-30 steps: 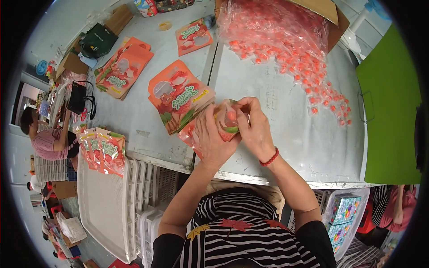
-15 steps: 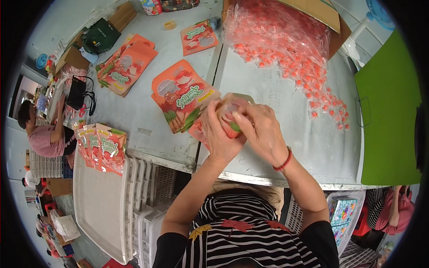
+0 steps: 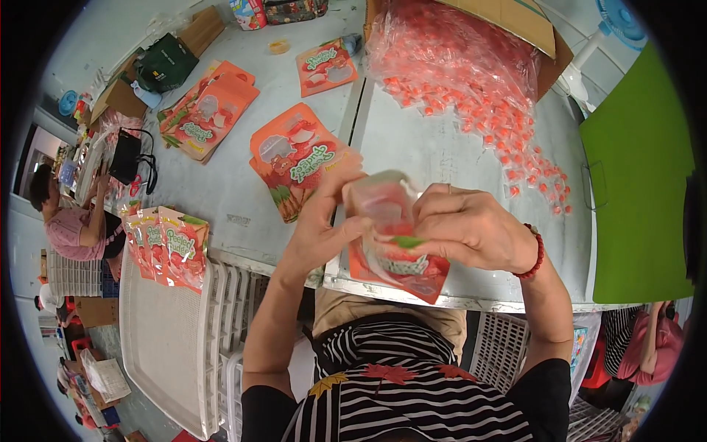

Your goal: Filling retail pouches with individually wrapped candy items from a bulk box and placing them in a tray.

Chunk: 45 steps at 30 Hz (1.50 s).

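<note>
Near the table's front edge I hold a red pouch [image 3: 401, 274] with a pale see-through patch, partly blurred by motion. My left hand [image 3: 324, 225] grips its left side, thumb pressed on the front. On the opposite side my right hand [image 3: 468, 228] pinches it with bent fingers, a red bead bracelet on that wrist. The fingers cover part of the pouch, and I cannot tell how far its mouth is parted. A pile of flat red pouches [image 3: 294, 151] lies just beyond my left hand. Farther right, small wrapped red candies [image 3: 515, 147] spread over the table.
A clear bag of candies [image 3: 456, 51] spills from a cardboard box [image 3: 556, 62]. More flat pouches [image 3: 210, 118] lie at the left. Glossy pouches [image 3: 184, 247] rest on stacked white trays [image 3: 166, 331]. A green panel [image 3: 641, 184] borders the right; another person [image 3: 77, 221] is at far left.
My hands have moved apart and nearer to me. The pouch, mostly covered by my hands before, now shows more of its front and lower end. My right forearm has swung to the right.
</note>
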Each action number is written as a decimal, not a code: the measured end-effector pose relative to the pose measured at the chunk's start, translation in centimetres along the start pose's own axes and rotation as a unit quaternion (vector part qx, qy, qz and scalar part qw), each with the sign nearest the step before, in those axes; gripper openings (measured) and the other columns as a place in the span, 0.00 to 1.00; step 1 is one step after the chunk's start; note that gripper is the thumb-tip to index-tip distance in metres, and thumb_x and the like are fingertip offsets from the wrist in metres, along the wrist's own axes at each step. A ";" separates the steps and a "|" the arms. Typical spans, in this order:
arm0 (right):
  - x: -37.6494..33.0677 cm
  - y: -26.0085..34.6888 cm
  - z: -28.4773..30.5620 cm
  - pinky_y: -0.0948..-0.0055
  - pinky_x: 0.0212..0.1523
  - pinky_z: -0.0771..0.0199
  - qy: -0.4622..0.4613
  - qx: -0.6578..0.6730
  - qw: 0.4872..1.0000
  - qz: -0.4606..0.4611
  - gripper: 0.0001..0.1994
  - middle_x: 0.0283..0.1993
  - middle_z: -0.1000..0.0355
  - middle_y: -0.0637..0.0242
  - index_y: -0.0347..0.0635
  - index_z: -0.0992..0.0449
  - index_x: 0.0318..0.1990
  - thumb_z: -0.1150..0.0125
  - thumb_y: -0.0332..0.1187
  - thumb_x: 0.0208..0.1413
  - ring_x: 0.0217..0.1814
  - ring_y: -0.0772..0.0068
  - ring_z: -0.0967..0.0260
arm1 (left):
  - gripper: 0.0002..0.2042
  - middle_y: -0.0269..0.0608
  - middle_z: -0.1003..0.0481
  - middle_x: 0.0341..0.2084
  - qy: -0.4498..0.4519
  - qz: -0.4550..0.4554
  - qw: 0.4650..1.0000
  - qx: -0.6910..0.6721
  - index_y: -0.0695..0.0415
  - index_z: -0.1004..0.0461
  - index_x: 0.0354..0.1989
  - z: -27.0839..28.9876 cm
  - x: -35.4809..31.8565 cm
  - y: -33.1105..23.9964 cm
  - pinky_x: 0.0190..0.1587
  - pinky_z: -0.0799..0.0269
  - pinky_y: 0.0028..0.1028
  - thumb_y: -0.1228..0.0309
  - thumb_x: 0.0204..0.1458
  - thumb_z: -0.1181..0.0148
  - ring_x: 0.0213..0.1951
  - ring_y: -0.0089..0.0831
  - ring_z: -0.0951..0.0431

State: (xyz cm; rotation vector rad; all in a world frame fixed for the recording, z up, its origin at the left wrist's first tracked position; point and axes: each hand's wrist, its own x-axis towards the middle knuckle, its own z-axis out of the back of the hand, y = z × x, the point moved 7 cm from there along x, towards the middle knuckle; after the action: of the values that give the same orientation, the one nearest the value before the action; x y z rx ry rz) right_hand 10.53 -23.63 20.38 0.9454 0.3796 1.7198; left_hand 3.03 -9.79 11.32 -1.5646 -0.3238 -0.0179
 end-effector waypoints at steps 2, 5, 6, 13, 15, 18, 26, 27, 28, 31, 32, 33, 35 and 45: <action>-0.4 -0.4 -0.3 0.64 0.41 0.30 0.009 0.007 1.000 -0.022 0.09 0.29 0.31 0.63 0.35 0.25 0.31 0.35 0.32 0.48 0.37 0.58 0.32 | 0.24 0.43 0.30 0.50 0.019 0.044 0.993 -0.110 0.65 0.38 0.59 -1.4 -0.2 -0.2 0.53 0.34 0.26 0.70 0.55 0.43 0.49 0.25 0.29; -1.0 0.2 0.5 0.65 0.41 0.29 -0.034 -0.013 0.999 -0.006 0.10 0.30 0.29 0.61 0.35 0.23 0.33 0.34 0.33 0.47 0.34 0.58 0.31 | 0.14 0.41 0.24 0.39 -0.041 0.068 0.989 -0.123 0.66 0.24 0.38 -2.4 0.1 -0.1 0.44 0.31 0.22 0.69 0.62 0.54 0.42 0.20 0.27; -1.5 -0.1 0.4 0.65 0.40 0.29 0.005 -0.057 0.997 -0.060 0.12 0.33 0.28 0.60 0.37 0.23 0.36 0.35 0.35 0.47 0.35 0.57 0.30 | 0.14 0.41 0.24 0.39 -0.040 0.070 0.989 -0.126 0.66 0.24 0.38 -2.8 -0.4 -0.5 0.44 0.31 0.22 0.69 0.62 0.54 0.42 0.20 0.27; -1.2 0.1 -0.4 0.64 0.40 0.31 0.034 -0.229 0.968 -0.099 0.12 0.35 0.27 0.61 0.39 0.22 0.34 0.33 0.35 0.43 0.38 0.59 0.31 | 0.09 0.34 0.23 0.23 -0.158 -0.020 0.985 0.069 0.68 0.24 0.38 -2.4 -0.8 -2.7 0.27 0.32 0.17 0.73 0.59 0.46 0.24 0.15 0.28; -1.1 1.0 0.2 0.64 0.43 0.33 -0.018 -0.236 0.969 -0.074 0.10 0.43 0.29 0.64 0.38 0.22 0.30 0.31 0.33 0.41 0.50 0.61 0.34 | 0.11 0.34 0.24 0.27 -0.158 -0.051 0.963 0.215 0.67 0.24 0.37 -2.7 -1.3 -4.0 0.32 0.31 0.18 0.70 0.60 0.49 0.28 0.16 0.28; -1.5 0.5 2.2 0.62 0.41 0.31 -0.143 -0.254 0.955 -0.057 0.09 0.43 0.30 0.63 0.38 0.23 0.30 0.31 0.31 0.42 0.47 0.60 0.32 | 0.10 0.35 0.23 0.28 -0.203 -0.058 0.970 0.121 0.67 0.24 0.37 -1.2 -1.9 -3.4 0.34 0.30 0.19 0.71 0.60 0.47 0.30 0.18 0.27; -2.9 -1.3 0.9 0.71 0.24 0.30 -0.125 -0.231 0.954 -0.144 0.07 0.25 0.29 0.65 0.38 0.24 0.31 0.32 0.27 0.45 0.23 0.64 0.29 | 0.07 0.32 0.23 0.27 -0.109 0.058 0.992 0.005 0.65 0.22 0.39 -1.7 -1.2 -0.8 0.32 0.32 0.17 0.76 0.56 0.43 0.28 0.14 0.28; -3.1 -1.6 0.8 0.72 0.25 0.30 -0.138 -0.206 0.958 -0.142 0.08 0.25 0.29 0.64 0.38 0.25 0.32 0.32 0.28 0.46 0.24 0.66 0.29 | 0.07 0.33 0.22 0.28 -0.126 0.058 0.990 -0.009 0.65 0.21 0.39 -1.7 -1.5 -0.7 0.32 0.32 0.17 0.76 0.55 0.43 0.28 0.14 0.28; -3.4 -1.7 0.8 0.72 0.25 0.30 -0.150 -0.182 0.962 -0.139 0.09 0.25 0.29 0.64 0.37 0.25 0.33 0.31 0.28 0.46 0.24 0.67 0.29 | 0.07 0.33 0.21 0.28 -0.143 0.059 0.988 -0.023 0.65 0.21 0.39 -1.7 -1.6 -0.4 0.31 0.32 0.17 0.77 0.54 0.42 0.29 0.14 0.27; -3.3 -2.2 0.5 0.74 0.25 0.30 -0.141 -0.027 0.947 -0.288 0.10 0.24 0.28 0.63 0.37 0.24 0.35 0.31 0.29 0.46 0.24 0.72 0.29 | 0.08 0.33 0.21 0.29 -0.203 -0.004 0.979 -0.020 0.65 0.21 0.39 -1.1 -2.0 0.0 0.29 0.32 0.16 0.78 0.53 0.41 0.27 0.13 0.28; -3.6 -2.4 0.6 0.74 0.25 0.30 -0.143 -0.028 0.946 -0.291 0.10 0.24 0.28 0.63 0.37 0.24 0.35 0.31 0.29 0.46 0.24 0.72 0.29 | 0.08 0.33 0.21 0.29 -0.200 -0.003 0.980 -0.021 0.65 0.21 0.39 -1.2 -2.0 0.1 0.29 0.32 0.16 0.78 0.53 0.41 0.27 0.13 0.28; -3.8 -2.9 0.3 0.75 0.25 0.31 -0.127 -0.012 0.951 -0.283 0.10 0.24 0.28 0.62 0.36 0.24 0.34 0.30 0.29 0.46 0.24 0.73 0.29 | 0.08 0.33 0.21 0.29 -0.184 -0.007 0.983 -0.008 0.65 0.21 0.39 -1.4 -2.0 -0.1 0.29 0.32 0.16 0.78 0.53 0.41 0.27 0.13 0.28; -4.1 -3.5 0.4 0.75 0.25 0.32 -0.111 0.005 0.954 -0.277 0.09 0.23 0.28 0.61 0.35 0.23 0.33 0.30 0.29 0.46 0.24 0.74 0.30 | 0.08 0.33 0.21 0.30 -0.166 -0.008 0.986 0.005 0.65 0.21 0.39 -1.6 -1.9 -0.2 0.29 0.32 0.16 0.78 0.53 0.41 0.27 0.13 0.28; -4.2 -4.4 -0.2 0.68 0.28 0.31 -0.040 -0.032 0.954 -0.296 0.09 0.25 0.29 0.58 0.34 0.22 0.32 0.33 0.30 0.47 0.25 0.62 0.31 | 0.07 0.36 0.21 0.30 -0.141 0.049 0.988 -0.049 0.63 0.22 0.40 -1.2 -2.2 2.3 0.25 0.31 0.13 0.76 0.54 0.42 0.27 0.13 0.26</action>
State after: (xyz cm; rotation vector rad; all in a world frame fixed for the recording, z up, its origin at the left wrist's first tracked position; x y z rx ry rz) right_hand 13.67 -25.83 15.64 0.7514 0.4916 1.1348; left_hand 1.67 -11.37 8.59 -1.6816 -0.4725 0.2699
